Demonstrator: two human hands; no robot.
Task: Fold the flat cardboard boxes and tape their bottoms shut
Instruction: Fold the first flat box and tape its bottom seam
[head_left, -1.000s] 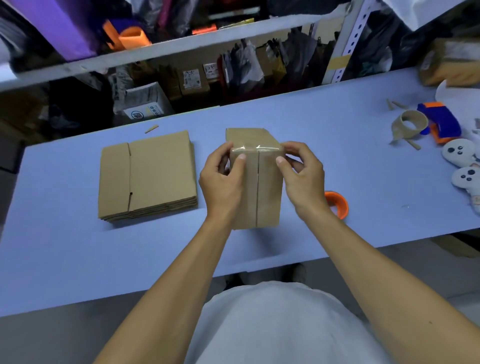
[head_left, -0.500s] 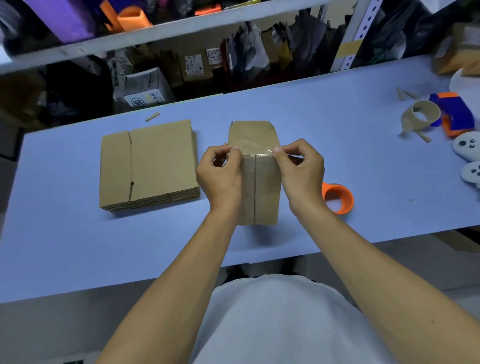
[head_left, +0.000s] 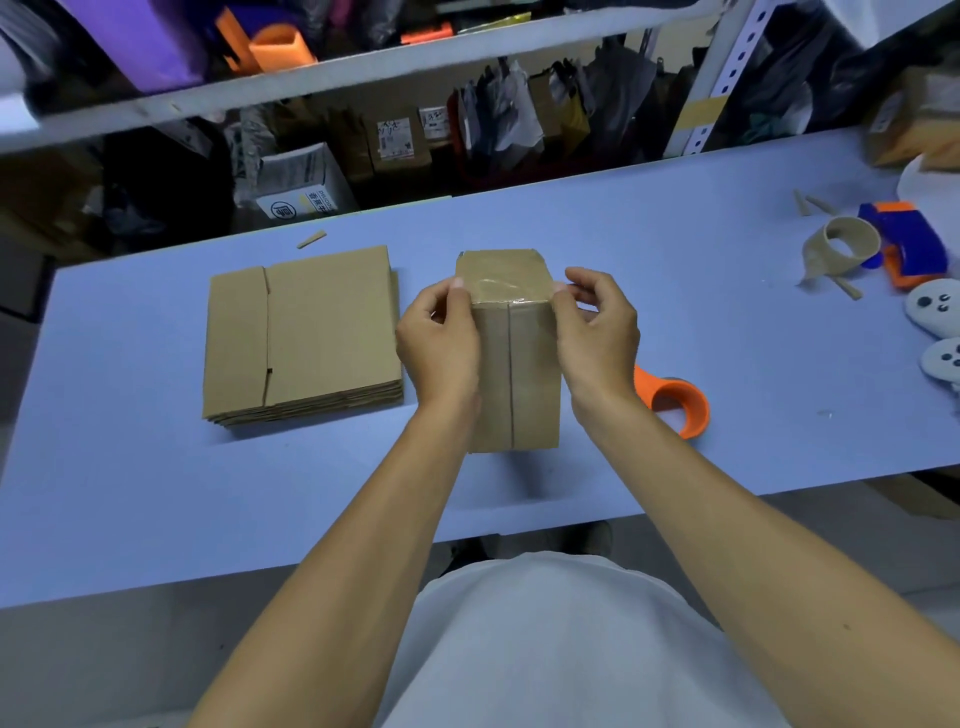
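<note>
A folded brown cardboard box (head_left: 514, 364) stands in the middle of the blue table (head_left: 156, 493), its flap seam facing me. A strip of clear tape (head_left: 506, 288) lies across its far edge. My left hand (head_left: 439, 343) grips the box's left side, thumb on the tape's left end. My right hand (head_left: 597, 338) holds the right side, fingertips pinching at the tape's right end. A stack of flat cardboard boxes (head_left: 304, 332) lies to the left. An orange tape dispenser (head_left: 675, 405) sits just right of my right wrist.
At the right end lie an empty cardboard tape core (head_left: 841, 247), a blue and orange tool (head_left: 906, 241) and white plush toys (head_left: 935, 312). Cluttered shelves (head_left: 363, 67) stand behind the table's far edge.
Both hands slid from the box's near face up to its far top corners, smoothing the tape ends. The right fingers now pinch at the right corner.
</note>
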